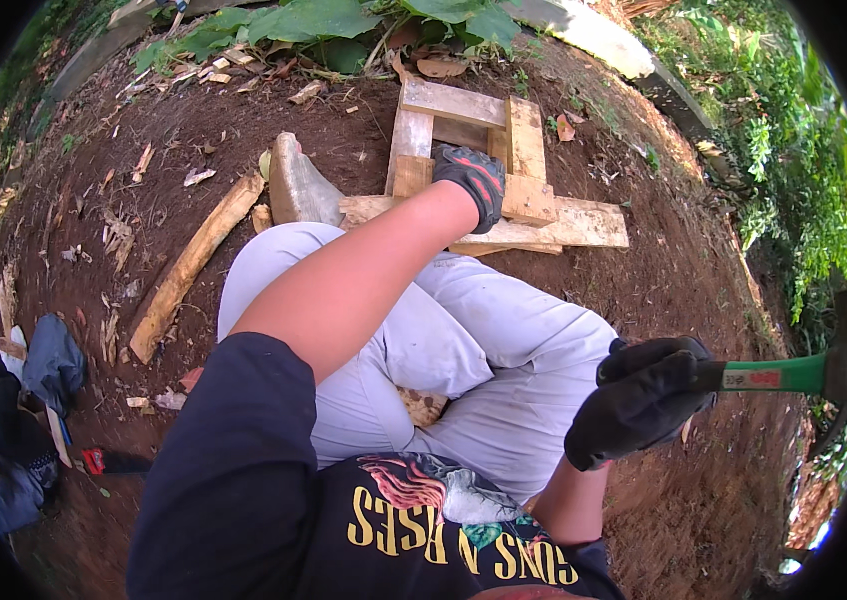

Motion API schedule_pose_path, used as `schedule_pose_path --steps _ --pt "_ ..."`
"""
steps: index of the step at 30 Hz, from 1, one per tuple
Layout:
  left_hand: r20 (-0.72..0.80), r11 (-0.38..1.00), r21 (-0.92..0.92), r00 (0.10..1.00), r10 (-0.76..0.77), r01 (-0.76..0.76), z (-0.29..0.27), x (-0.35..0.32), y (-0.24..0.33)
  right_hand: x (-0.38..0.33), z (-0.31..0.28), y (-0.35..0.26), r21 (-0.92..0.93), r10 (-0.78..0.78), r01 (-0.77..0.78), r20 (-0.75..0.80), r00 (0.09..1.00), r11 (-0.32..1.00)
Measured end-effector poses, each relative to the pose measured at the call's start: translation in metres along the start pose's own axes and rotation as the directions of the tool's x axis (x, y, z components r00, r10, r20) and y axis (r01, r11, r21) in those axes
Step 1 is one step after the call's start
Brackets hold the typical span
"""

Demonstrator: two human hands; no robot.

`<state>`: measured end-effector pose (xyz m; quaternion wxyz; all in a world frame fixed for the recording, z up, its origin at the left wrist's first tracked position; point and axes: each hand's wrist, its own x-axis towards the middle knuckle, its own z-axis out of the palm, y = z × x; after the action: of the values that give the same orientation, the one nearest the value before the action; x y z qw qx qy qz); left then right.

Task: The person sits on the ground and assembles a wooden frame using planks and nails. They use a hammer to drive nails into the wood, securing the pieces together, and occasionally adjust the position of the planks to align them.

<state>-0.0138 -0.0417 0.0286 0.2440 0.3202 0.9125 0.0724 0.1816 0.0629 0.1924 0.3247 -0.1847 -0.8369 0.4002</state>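
Ahead of my bent legs, a frame of pale nailed boards [526, 140] lies on the brown soil. My left hand [470, 185], in a dark glove with red marks, is closed over a board at the frame's near part; the glove hides its fingertips. Out to the right, my right hand [638, 400], in a black glove, grips a hammer [783, 375] by its green and black handle. The hammer's dark head is near the right rim, well apart from the frame. No nail can be made out.
A muddy boot [300, 185] is left of the frame, beside a peeled log [198, 265]. A red-handled tool [93, 460] lies at lower left, near another person [8, 470]. Leafy plants [313, 22] and wood chips [218, 70] are at the far side.
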Motion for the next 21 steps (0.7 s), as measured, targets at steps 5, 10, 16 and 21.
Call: schedule_pose_path --steps 5,10,16,21 --pt "-0.005 1.000 -0.014 1.000 -0.010 0.010 0.000 0.000 0.004 -0.044 0.004 0.095 -0.731 0.381 0.223 0.560 0.735 0.645" --pt "0.099 0.971 -0.009 0.967 -0.236 0.238 -0.011 -0.008 -0.011 0.025 -0.024 -0.001 -0.530 0.200 0.045 0.396 0.896 0.847" --pt "0.145 0.982 -0.018 0.973 -0.181 0.186 -0.018 -0.007 -0.004 -0.005 -0.004 0.029 -0.329 -0.120 0.136 0.067 0.990 0.935" --pt "0.118 0.978 -0.018 0.971 -0.206 0.210 -0.020 -0.005 -0.007 -0.009 -0.008 0.074 -0.709 0.307 0.267 0.569 0.762 0.653"
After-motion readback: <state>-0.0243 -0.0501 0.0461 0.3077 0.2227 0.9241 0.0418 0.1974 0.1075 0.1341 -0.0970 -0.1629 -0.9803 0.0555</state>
